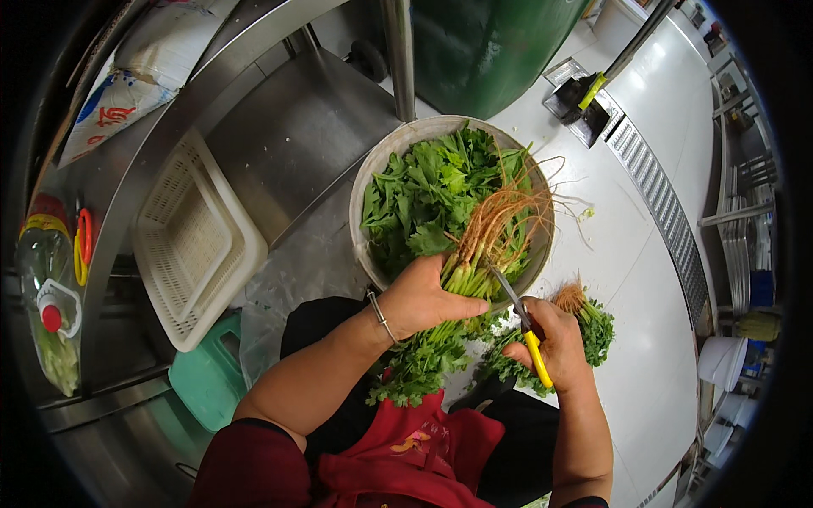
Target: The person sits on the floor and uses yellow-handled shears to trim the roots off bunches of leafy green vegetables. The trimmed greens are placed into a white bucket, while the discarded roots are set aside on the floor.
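Observation:
My left hand (425, 296) grips a bunch of leafy herbs, likely coriander (424, 368), by its stems, with the long brown roots (502, 216) pointing away from me. In my right hand (557, 340) is a pair of scissors (517, 305) with a yellow handle. The blade tips touch the stems just below the roots; how far apart the blades are is hard to see. Under the roots stands a round basin (357, 232) holding cut green leaves (419, 184). Another rooted bunch (594, 324) lies on the floor beyond my right hand.
To the left are nested white plastic baskets (251, 254), a green plastic stool (206, 381) and a steel shelf (298, 133). A plastic bottle (51, 254) and orange-and-yellow-handled scissors (82, 244) lie further left. Ahead stand a green bin (489, 57) and a long-handled dustpan (581, 105) by a floor drain grate (660, 190).

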Demonstrator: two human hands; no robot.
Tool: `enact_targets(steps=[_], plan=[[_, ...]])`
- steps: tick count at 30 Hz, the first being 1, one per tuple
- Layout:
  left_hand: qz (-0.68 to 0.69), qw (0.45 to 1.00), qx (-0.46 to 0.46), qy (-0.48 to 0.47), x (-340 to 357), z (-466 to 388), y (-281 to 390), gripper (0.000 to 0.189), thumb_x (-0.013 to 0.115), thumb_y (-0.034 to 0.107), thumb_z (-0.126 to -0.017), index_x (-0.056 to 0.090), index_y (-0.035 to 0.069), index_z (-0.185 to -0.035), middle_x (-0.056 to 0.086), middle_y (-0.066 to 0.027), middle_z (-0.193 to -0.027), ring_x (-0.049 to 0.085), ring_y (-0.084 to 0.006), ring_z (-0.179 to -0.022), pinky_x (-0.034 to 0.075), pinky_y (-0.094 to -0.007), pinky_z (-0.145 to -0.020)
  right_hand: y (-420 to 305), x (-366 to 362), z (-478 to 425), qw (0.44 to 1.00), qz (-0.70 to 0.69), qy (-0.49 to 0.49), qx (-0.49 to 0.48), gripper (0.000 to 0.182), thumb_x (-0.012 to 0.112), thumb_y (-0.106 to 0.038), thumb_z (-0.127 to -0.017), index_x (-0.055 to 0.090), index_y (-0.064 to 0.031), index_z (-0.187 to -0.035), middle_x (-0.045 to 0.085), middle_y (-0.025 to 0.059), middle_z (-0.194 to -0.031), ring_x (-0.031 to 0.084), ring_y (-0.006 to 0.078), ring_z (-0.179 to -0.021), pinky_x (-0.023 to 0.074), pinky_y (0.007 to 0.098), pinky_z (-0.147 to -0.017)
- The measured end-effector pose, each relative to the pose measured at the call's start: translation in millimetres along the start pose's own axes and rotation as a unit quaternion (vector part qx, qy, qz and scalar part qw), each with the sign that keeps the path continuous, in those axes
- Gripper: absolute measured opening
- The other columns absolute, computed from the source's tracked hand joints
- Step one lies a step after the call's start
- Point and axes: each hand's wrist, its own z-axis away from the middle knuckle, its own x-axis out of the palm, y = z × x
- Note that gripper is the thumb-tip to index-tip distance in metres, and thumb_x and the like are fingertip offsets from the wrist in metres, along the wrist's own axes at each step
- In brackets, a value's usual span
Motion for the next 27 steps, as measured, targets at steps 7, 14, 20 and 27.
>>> enact_targets(steps=[7, 14, 20, 27], plan=[[0.015, 1.000, 0.023, -0.010, -1, 0, -2, 0.047, 0.072, 0.000, -0.078, 0.055, 0.001, -0.121, 0.061, -0.0007, -0.108, 0.055, -0.0096, -0.095, 0.046, -0.0268, -0.085, -3, -3, -2, 0.999, 0.039, 0.000, 0.001, 0.059, 0.082, -0.044, -0.065, 0.059, -0.0027, -0.101, 0.058, 0.0102, -0.070, 0.060, 0.0257, -0.057, 0.0486, 0.0333, -0.053], [0.012, 1.000, 0.003, -0.010, -6, 1, -9, 0.047, 0.071, 0.000, -0.078, 0.055, 0.000, -0.121, 0.061, -0.0011, -0.108, 0.055, -0.0098, -0.096, 0.047, -0.0274, -0.086, -1, -7, 4, 0.997, -0.029, -0.055, 0.054, 0.057, 0.078, -0.047, -0.070, 0.058, -0.0025, -0.100, 0.054, 0.0105, -0.066, 0.055, 0.0285, -0.054, 0.0447, 0.0355, -0.052], [-0.112, 0.992, -0.009, 0.062, -6, -2, -22, 0.039, 0.075, 0.013, -0.071, 0.060, -0.001, -0.104, 0.066, -0.0119, -0.093, 0.063, -0.0177, -0.083, 0.049, -0.0316, -0.079, -10, -9, 0, 0.998, -0.001, -0.065, 0.008, 0.055, 0.073, -0.049, -0.075, 0.056, -0.0043, -0.104, 0.054, 0.0125, -0.072, 0.055, 0.0335, -0.061, 0.0449, 0.0379, -0.056], [-0.333, 0.928, 0.054, 0.156, 0, 2, -22, 0.051, 0.077, 0.018, -0.071, 0.056, 0.000, -0.114, 0.066, -0.0183, -0.097, 0.065, -0.0289, -0.088, 0.051, -0.0357, -0.079, -13, -17, -1, 0.994, 0.047, -0.082, 0.051, 0.052, 0.074, -0.047, -0.075, 0.058, -0.0043, -0.100, 0.057, 0.0123, -0.073, 0.058, 0.0331, -0.062, 0.0463, 0.0381, -0.057]])
